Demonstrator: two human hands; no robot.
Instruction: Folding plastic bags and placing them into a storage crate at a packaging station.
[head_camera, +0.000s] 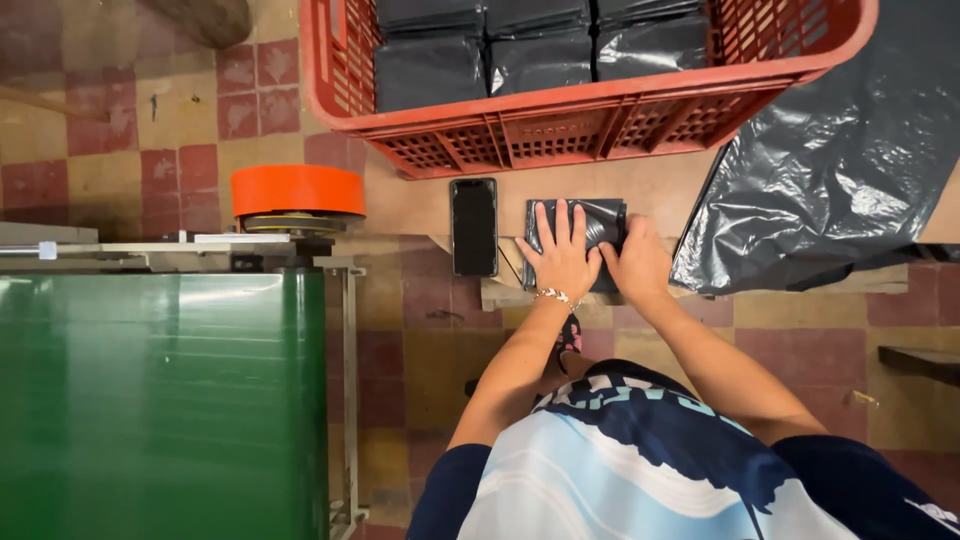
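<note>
Already the crate (560, 130) holds rows of folded black bags, while the left hand (562, 255) lies flat, fingers spread, and the right hand (638, 262) presses beside it on one more bag (605, 222), folded small on the table (420, 200) beside a phone (473, 227).

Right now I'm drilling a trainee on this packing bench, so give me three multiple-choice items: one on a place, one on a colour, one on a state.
1. Where does the phone lie?
A. inside the crate
B. left of the folded black bag
C. on the green surface

2. What colour is the crate?
A. red
B. blue
C. yellow

3. How is the left hand?
A. raised in the air
B. gripping the phone
C. flat on the bag, beside the right hand

Answers: B, the phone lies beside the bag on the table; A, its lattice walls are red; C, fingers spread on the plastic.
</note>
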